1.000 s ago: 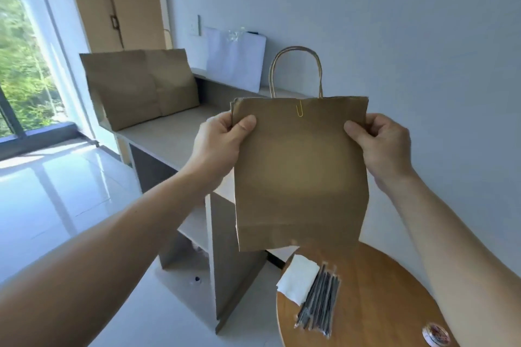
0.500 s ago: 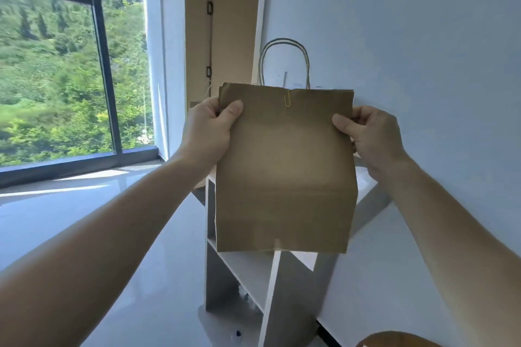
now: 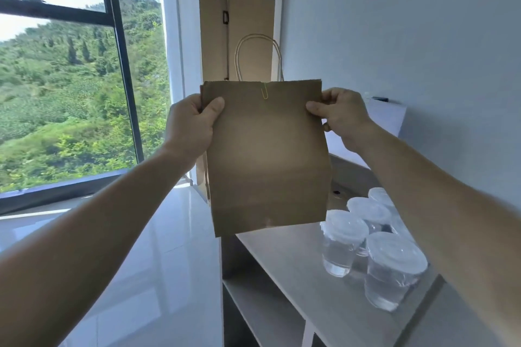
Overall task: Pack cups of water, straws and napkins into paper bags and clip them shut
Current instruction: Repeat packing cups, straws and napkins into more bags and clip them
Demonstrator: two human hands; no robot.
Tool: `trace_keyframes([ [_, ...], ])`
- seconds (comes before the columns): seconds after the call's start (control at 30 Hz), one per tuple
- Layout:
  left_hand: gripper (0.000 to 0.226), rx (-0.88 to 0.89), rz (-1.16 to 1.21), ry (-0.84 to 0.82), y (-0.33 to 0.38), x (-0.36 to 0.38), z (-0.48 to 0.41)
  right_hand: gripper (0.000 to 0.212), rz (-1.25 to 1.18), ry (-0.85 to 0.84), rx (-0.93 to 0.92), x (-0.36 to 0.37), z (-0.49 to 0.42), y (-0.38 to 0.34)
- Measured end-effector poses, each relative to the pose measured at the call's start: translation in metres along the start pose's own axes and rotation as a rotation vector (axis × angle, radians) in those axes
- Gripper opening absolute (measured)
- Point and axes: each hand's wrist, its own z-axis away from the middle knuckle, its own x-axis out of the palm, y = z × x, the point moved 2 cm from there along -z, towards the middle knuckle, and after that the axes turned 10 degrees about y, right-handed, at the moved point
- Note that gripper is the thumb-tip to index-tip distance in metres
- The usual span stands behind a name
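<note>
Paper bag [image 3: 267,158] is held upright in mid-air at centre view, clear of the tabletop [image 3: 290,270]. Since a second ago it has been carried from the round table to the lidded cups of water [image 3: 342,245] at 4 o'clock; packing of this bag is judged complete. The flattened mouth is pinned by a paper clip [image 3: 265,91] at 12 o'clock. Upper corners are pinched by the left hand [image 3: 191,124] and right hand [image 3: 341,114], fingers clamped on paper.

A plain indoor room; home or office is unclear. It has a tall dark-framed window [image 3: 56,93], glossy white floor tiles [image 3: 127,262] and a grey open shelving unit [image 3: 282,259].
</note>
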Motion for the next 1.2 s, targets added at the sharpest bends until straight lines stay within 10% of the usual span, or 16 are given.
trace_keyframes([
  [1.2,0.04,0.115,-0.522,-0.56,-0.293,0.213,-0.147,0.028,0.35,0.174,0.239,0.108,-0.284,0.279],
])
